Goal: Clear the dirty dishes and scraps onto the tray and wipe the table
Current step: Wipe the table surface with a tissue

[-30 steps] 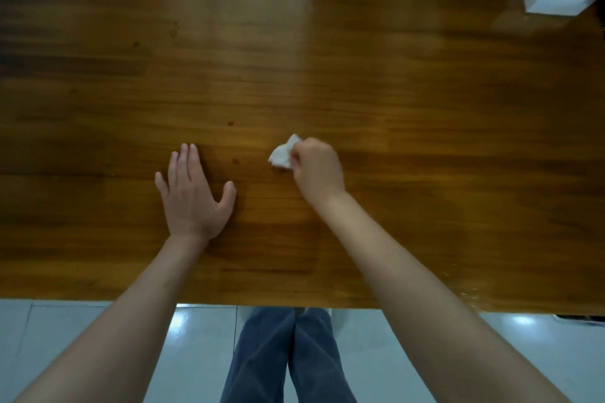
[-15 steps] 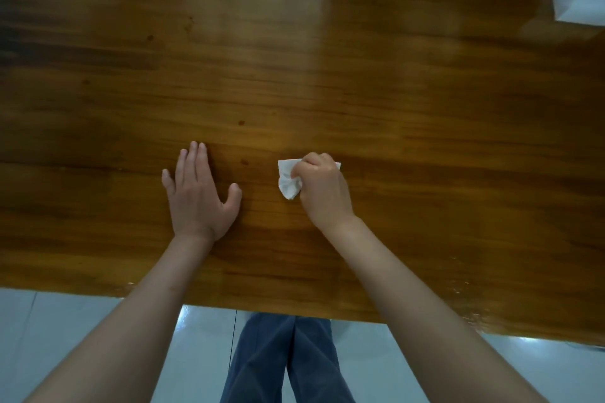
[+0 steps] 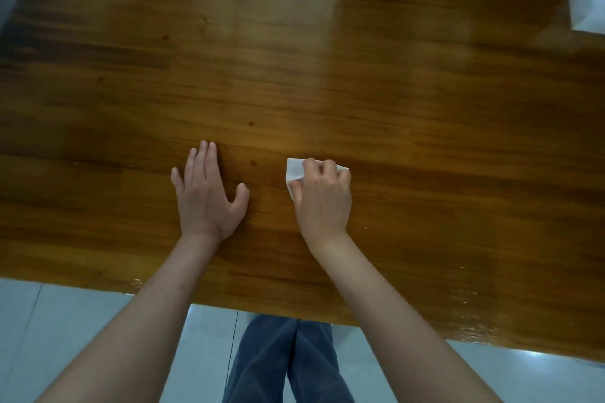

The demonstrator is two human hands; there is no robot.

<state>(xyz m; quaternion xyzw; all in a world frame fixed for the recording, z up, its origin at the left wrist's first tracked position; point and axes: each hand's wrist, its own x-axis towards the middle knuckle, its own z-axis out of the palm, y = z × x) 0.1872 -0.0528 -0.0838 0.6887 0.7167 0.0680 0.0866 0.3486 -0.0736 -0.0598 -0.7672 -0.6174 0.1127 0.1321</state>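
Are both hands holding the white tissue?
No, only the right hand grips the white tissue; the left hand lies flat on the table.

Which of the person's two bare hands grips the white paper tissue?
The right hand, fingers curled round the white paper tissue; the left hand rests flat.

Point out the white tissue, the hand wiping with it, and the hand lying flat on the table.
white tissue (image 3: 292, 169), head view, exposed left corner.
right hand (image 3: 322, 203), head view, back of hand.
left hand (image 3: 204, 199), head view, back of hand.
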